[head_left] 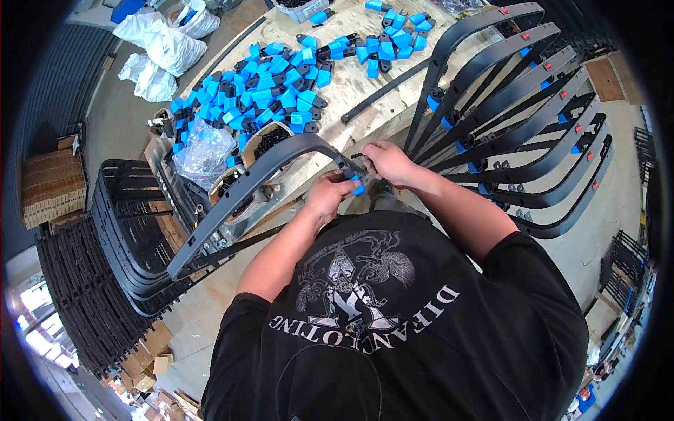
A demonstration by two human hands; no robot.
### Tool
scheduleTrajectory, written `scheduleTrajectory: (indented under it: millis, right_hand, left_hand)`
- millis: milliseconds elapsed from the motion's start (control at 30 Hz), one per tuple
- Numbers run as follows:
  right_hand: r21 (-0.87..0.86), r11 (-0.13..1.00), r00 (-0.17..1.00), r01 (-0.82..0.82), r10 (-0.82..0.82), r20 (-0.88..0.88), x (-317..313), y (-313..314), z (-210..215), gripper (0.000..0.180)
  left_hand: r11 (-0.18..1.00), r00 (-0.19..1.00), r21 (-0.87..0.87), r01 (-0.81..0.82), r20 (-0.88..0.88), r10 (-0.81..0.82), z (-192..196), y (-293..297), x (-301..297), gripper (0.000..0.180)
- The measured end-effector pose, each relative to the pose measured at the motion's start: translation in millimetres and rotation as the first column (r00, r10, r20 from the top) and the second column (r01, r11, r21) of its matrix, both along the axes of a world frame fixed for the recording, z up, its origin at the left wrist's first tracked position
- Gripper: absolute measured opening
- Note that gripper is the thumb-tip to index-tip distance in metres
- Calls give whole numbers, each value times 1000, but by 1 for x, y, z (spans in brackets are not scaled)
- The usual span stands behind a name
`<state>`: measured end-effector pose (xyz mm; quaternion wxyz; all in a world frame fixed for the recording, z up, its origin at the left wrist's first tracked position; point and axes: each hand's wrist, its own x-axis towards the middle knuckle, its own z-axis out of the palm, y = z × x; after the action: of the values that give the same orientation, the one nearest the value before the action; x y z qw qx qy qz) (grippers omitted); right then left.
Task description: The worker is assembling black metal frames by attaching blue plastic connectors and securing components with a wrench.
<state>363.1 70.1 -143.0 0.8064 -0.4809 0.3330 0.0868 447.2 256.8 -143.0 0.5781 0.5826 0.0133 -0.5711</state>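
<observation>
My left hand [327,196] is closed around a blue-and-black plastic bracket [357,186] at the end of a curved black frame [256,170]. This frame arches from the bracket over to the left, beyond my left forearm. Just right of the bracket, my right hand [388,163] is closed in a pinch, with a thin dark piece [357,155] poking out from the fingertips toward the frame's end. Its kind is too small to make out. Part of the bracket is hidden behind my left fingers.
Blue-and-black brackets [267,91] lie heaped on the wooden table [351,144]. Open bags of small dark parts [270,140] stand at its near edge by a clear plastic bag [203,151]. Several curved black frames [519,158] fan out at right; more stack at left [116,231].
</observation>
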Motion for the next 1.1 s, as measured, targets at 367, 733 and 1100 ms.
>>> scheduleTrajectory:
  millis: [367,733,1100]
  right_hand:
    - [-358,917,972,-179,220,78,19,4,-6,35]
    - [21,948,947,-317,318,-56,29,0,14,35]
    - [15,971,967,-238,239,-93,12,2,8,57]
  left_hand:
    - [991,995,-88,-96,-25,94,9,-4,7,28]
    - [996,998,-67,-51,-48,47,1,0,12,41]
    - [993,992,119,-1,125,-14,9,15,15,36]
